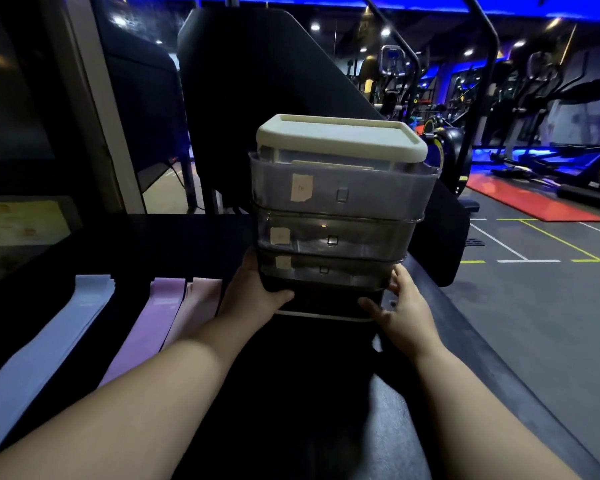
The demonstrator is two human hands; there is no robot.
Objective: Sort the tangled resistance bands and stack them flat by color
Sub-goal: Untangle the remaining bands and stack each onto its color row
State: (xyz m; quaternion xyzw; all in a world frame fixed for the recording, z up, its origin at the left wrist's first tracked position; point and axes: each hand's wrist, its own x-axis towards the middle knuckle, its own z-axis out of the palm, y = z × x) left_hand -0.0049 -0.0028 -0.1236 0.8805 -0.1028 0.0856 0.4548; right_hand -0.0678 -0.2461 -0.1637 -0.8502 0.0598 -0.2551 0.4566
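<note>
Room: a dim gym with blue light along the ceiling. Dark exercise machines [534,98] and a red floor mat [534,202] are far on the right.
Surface: a black table top [153,244] fills the near and left part.
Bands: three groups lie flat on the left of the table. These are pale blue flat rubber bands [49,341] piled together, then a lilac flat rubber band [153,313], then a pink flat rubber band [201,299] touching its right edge.
Bins: a stack of clear plastic storage bins [336,209] is in the middle, with a cream plastic lid [340,136] on top and small paper labels [302,188] on the fronts. The lowest part is dark, and I cannot tell if it rests on the table.
Left hand: the left hand [257,292] grips the near left bottom corner of the stack, with the thumb across the front.
Right hand: the right hand [406,306] holds the near right bottom corner, thumb in front and fingers up the side.
Key relation: the bands lie left of both hands. Their long axes run from near to far, and the pink one is just beside the left wrist. The left hand is the nearer one.
Step, my judgement: the sorting looks mostly done, and the bins are being handled now.
Risk: the tall stack may tip if one hand lets go.
</note>
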